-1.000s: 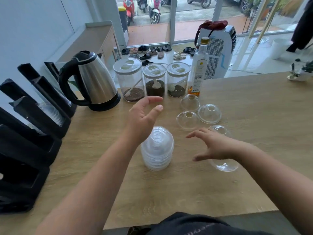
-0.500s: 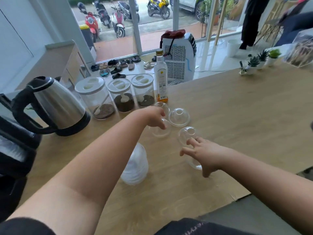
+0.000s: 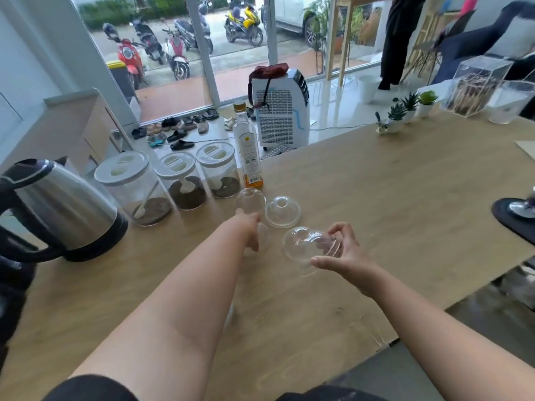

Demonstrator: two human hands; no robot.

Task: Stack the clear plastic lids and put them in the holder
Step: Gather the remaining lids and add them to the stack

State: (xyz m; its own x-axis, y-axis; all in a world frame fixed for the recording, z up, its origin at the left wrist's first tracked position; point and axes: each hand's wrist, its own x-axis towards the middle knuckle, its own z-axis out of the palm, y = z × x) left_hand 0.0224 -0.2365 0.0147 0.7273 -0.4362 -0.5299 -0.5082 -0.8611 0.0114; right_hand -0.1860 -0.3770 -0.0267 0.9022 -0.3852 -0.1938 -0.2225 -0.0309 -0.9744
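Both hands are out over the wooden surface (image 3: 376,198), apart from each other. The right hand (image 3: 344,253) has a clear domed lid (image 3: 304,247) lifted off the wood and tipped on its side, thumb under the rim and curled fingers on the far edge, so the fingers show through the plastic. The left hand (image 3: 249,227) reaches further forward and lies over a second lid (image 3: 263,238) that sits on the surface; the hand hides most of that lid, and I cannot tell whether the fingers grip it or only touch it. Just beyond the left hand a third lid (image 3: 250,200) stands dome up, and beside it to the right is a fourth lid (image 3: 283,212), also dome up with its hole on top. Those two are near each other and close to a tall bottle (image 3: 248,154) holding a little amber liquid. Left of the bottle stand three clear jars (image 3: 185,183) with white tops and dark contents, in a row, and left of them a steel kettle (image 3: 63,209) with a black handle. At the far left edge a black shape (image 3: 11,285) shows only in part. On the far right end of the surface are small potted plants (image 3: 408,111) and a clear box (image 3: 474,85).
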